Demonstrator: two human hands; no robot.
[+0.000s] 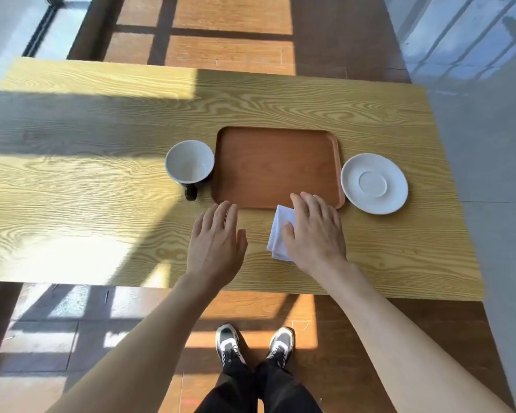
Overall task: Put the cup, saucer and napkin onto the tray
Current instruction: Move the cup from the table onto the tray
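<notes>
A brown wooden tray (259,171) lies bare in the middle of the table. Just left of it stands a cup (189,160), white inside and dark outside, its dark handle pointing toward me. A white saucer (374,183) lies to the right of the tray. A folded white napkin (279,231) lies on the table in front of the tray's near right corner. My right hand (315,231) lies flat on the napkin, thumb on the cloth, covering its right part. My left hand (216,239) hovers with fingers spread over bare table in front of the tray.
The light wood-grain table (87,189) has its near edge just above my shoes (255,342). Sun patches and shadows cross its left side. Wooden floor lies beyond and below, with grey floor to the right.
</notes>
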